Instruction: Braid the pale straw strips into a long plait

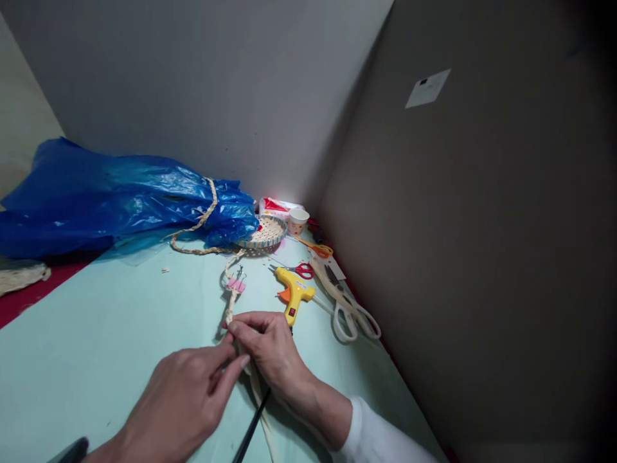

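Note:
A pale braided cord (231, 305), looking like plant fibre, comes toward me across the table and ends at my fingers. My right hand (277, 354) pinches it between thumb and fingers at the lower end of the plait. Just below, my left hand (180, 395) is closed on the pale strands, thumb against the fingers. Loose strands (263, 421) trail from under my hands to the bottom edge. A pink binder clip (236, 285) grips the braid a little beyond my fingertips. Farther back, the cord curves around a blue plastic bag (139, 193).
Right of the braid lie a yellow glue gun (297, 288), red scissors (304, 271), orange-handled scissors (322, 250) and large white-handled scissors (347, 318). A woven tray (267, 233), paper cup (298, 218) and red-white packet (277, 206) sit at the back. A grey wall (457, 257) bounds the right.

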Available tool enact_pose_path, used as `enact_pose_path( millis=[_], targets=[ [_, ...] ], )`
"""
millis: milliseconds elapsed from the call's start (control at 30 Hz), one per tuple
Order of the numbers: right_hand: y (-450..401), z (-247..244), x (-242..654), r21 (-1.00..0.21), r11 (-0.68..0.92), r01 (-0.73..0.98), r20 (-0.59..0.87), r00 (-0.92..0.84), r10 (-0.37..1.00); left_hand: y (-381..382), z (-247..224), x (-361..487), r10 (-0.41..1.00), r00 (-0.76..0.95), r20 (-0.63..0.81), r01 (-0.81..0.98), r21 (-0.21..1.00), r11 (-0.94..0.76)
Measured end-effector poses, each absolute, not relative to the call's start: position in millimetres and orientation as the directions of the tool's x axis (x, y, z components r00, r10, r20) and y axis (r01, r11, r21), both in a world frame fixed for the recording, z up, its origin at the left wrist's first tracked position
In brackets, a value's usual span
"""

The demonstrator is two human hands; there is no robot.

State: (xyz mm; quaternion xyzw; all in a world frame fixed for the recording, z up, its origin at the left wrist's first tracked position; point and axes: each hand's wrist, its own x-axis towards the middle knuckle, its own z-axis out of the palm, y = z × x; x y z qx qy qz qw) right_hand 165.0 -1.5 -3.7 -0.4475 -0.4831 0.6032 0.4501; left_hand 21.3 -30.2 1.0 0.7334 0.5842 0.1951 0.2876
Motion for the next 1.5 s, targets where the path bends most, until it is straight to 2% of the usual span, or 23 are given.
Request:
enact_pose_path(
  millis=[100, 167, 233, 333, 433, 533, 633, 767, 867, 967, 1067, 1200, 1333, 1500],
  targets=[
    [-4, -2, 166, -0.977, -0.163, -0.140, -0.137, -0.174, 0.975, -16, 0, 8, 0.996, 0.025, 0.086, 0.666, 0.742, -0.080],
    [-5, -3, 167, -0.966, -0.184, -0.183, -0.148, -0.195, 0.970, -3, -3, 1, 1.000, -0.017, 0.020, 0.542, 0.840, -0.007],
    [-5, -5, 168, -0.948, -0.192, -0.253, -0.128, -0.249, 0.960, 8, -8, -3, 0.982, 0.135, -0.132, 0.314, 0.946, 0.084],
    [-4, -9, 168, -0.931, -0.184, -0.315, -0.074, -0.331, 0.941, 14, -11, -2, 0.901, 0.375, -0.220, 0.077, 0.975, 0.207],
    [-3, -13, 167, -0.960, -0.150, -0.237, -0.076, -0.294, 0.953, 10, -9, 5, 0.871, 0.413, -0.267, 0.010, 0.957, 0.289],
    [-4, -17, 167, -0.972, -0.180, -0.154, -0.146, -0.211, 0.967, 5, -7, 12, 0.825, 0.419, -0.380, -0.092, 0.886, 0.454],
    [-6, -21, 167, -0.971, -0.193, -0.141, -0.168, -0.172, 0.971, 4, -10, 15, 0.813, 0.371, -0.449, -0.099, 0.852, 0.515],
    [-8, -20, 168, -0.979, -0.193, -0.067, -0.175, -0.211, 0.962, 3, -16, 14, 0.871, 0.318, -0.374, 0.003, 0.919, 0.393],
    [-9, -16, 170, -0.988, -0.141, 0.055, -0.150, -0.230, 0.962, 1, -18, 12, 0.905, 0.287, -0.315, 0.095, 0.949, 0.300],
    [-11, -7, 175, -0.967, -0.001, 0.256, -0.071, -0.263, 0.962, -1, -17, 13, 0.919, 0.248, -0.307, 0.140, 0.950, 0.279],
    [-14, 3, 181, -0.859, 0.147, 0.490, -0.019, -0.318, 0.948, -2, -14, 17, 0.936, 0.187, -0.297, 0.175, 0.948, 0.266],
    [-15, 4, 184, -0.598, 0.294, 0.746, 0.003, -0.365, 0.931, 0, -14, 19, 0.958, 0.157, -0.241, 0.230, 0.952, 0.202],
    [-16, -1, 184, -0.361, 0.459, 0.811, 0.098, -0.457, 0.884, 3, -21, 16, 0.959, 0.185, -0.214, 0.261, 0.952, 0.162],
    [-29, -1, 181, -0.141, 0.579, 0.803, 0.336, -0.511, 0.791, 3, -24, 15, 0.947, 0.173, -0.269, 0.221, 0.948, 0.229]
  ],
)
